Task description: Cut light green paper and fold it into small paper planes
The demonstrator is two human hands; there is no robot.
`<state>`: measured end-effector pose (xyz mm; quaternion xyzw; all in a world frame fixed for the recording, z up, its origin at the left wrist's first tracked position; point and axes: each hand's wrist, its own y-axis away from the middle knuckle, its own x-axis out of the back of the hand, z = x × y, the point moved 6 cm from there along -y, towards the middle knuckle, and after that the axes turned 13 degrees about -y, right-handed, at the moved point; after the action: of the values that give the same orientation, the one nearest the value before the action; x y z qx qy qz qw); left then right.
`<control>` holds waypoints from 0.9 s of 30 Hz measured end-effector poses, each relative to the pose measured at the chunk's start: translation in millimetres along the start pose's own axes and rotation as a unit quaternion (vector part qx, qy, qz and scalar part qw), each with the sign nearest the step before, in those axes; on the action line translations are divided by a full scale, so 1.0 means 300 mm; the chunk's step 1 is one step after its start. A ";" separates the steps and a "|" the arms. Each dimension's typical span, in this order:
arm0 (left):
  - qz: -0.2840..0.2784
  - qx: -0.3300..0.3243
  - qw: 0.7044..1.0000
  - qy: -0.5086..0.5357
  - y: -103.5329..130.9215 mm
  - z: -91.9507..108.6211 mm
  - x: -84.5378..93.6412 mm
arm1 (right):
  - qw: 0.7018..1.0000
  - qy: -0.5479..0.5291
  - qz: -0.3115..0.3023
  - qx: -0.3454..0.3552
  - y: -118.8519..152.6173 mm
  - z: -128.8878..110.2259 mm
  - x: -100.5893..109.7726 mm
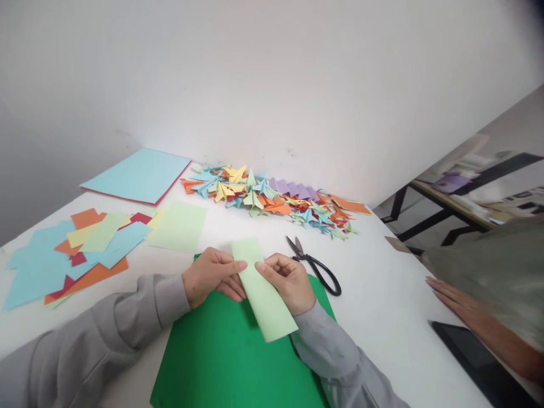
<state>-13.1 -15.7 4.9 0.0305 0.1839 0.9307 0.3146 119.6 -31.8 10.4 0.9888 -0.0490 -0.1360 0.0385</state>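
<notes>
One light green paper strip (272,311) is at the centre of the head view, held up at a slant above a dark green sheet (212,351) on the tabletop (374,294). The left hand (215,277) pinches its left long edge, thumb on the upper face and fingers beneath; the right hand (291,283) pinches the opposite edge likewise, the two thumbs near each other but apart. The strip's lower end hangs free toward the wearer; whether it is doubled over cannot be told for sure.

The strip should be very light and thin, fairly crisp yet quick to crease or tear, and perhaps a little slick. A soft thumb-and-finger pinch on both long edges seems the best hold; a hard squeeze at mid-face would likely dent it.

Just beyond the right hand lie black-handled scissors (302,255), blades parted. Folded paper shapes (253,198) heap by the wall, and loose paper pieces (38,255) spread at the left. At the right, another person's hand (453,300) rests near a dark flat device (480,357).
</notes>
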 end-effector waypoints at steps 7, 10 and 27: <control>0.009 0.000 1.000 0.018 0.003 0.008 0.002 | 1.000 0.007 0.004 0.005 0.002 0.000 -0.002; 0.041 -0.023 0.999 0.012 -0.001 0.020 0.021 | 1.000 0.002 -0.008 -0.009 0.006 0.007 -0.010; 0.110 -0.076 0.991 0.015 -0.009 0.046 0.079 | 0.999 -0.010 -0.025 -0.039 0.016 0.022 -0.023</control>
<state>-28.1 5.0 15.3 0.0124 0.1131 0.9712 0.2094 110.6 -36.3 6.5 0.9860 -0.0197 -0.1484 0.0735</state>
